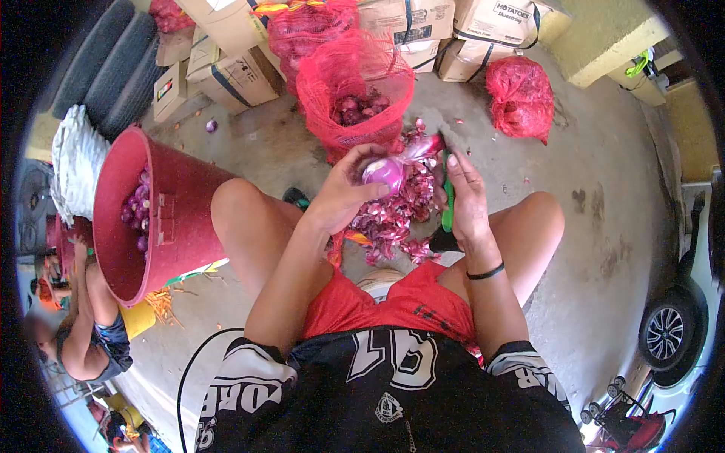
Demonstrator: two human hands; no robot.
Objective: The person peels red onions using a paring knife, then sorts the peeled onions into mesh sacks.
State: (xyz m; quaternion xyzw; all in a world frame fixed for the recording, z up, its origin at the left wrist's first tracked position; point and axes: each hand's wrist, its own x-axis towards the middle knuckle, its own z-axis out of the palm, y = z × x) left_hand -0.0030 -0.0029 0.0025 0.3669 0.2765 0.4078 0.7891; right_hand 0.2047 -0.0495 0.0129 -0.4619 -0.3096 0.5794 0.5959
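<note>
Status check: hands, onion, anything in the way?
Left hand grips onion. Right hand holds green knife. Peel pile underneath; path clear.

Ahead, the open red mesh sack of onions [353, 94] and the heap of purple onion peels [393, 215] blocked the way; bare concrete floor [604, 174] lay open rightward.

The onion [384, 172] is glossy purple-pink, above a pile of magenta peels [393, 219]. Behind the peels stands a red mesh sack [355, 83]; left of them, a dark red bucket [162, 219]; right of them, a green knife handle [448, 204]
</note>
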